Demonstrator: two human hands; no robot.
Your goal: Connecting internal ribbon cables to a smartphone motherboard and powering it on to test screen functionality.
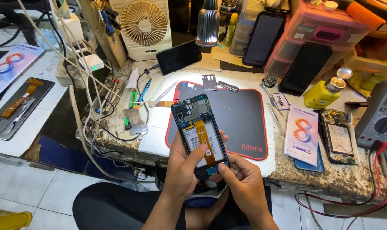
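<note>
The left hand (183, 168) is gripping an opened phone (198, 134) above the counter (287, 166), while the right hand (240, 183) is pinching its bottom edge.

I have one view only, from a camera on my head. It looks steeply down and forward, close over my lap and hands (210, 179), across the worktop (287, 166) to the fan (144, 25) behind.

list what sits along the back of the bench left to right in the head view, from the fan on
white fan → black phone lying flat → silver lamp head → dark phone leaning on the pink drawers → yellow bottle → grey multimeter
</note>
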